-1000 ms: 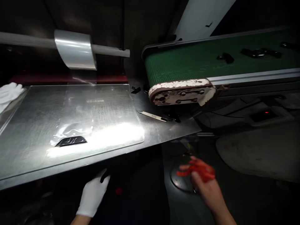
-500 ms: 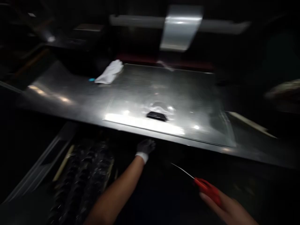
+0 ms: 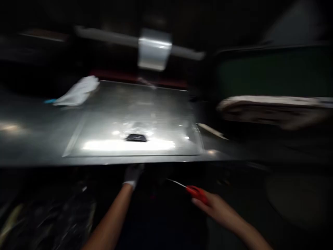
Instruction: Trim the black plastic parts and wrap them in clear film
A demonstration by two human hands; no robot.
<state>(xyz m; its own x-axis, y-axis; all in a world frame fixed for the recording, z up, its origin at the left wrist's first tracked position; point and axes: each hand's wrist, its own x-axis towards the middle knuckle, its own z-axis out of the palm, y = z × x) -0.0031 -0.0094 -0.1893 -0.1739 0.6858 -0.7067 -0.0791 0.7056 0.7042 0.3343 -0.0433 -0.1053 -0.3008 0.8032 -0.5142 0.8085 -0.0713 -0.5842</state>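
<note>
My left hand wears a dark grey glove with a white cuff, just below the front edge of the metal table. Its fingers are dark and smeared, so what they do is unclear. In front of the table, my bare right hand is closed around a red-handled tool with a thin metal shaft, which points left and slightly up. On a clear sheet on the table lies a small flat black piece, apart from both hands.
A white glove lies at the back left of the table, with a small blue thing beside it. A pale strip is at the right. Several dark plastic-wrapped items stand low at the left.
The view has swung right, so the table and its things appear further left. My right hand still grips the red-handled tool, and more of its forearm shows. The black piece lies on the sheet as before.
</note>
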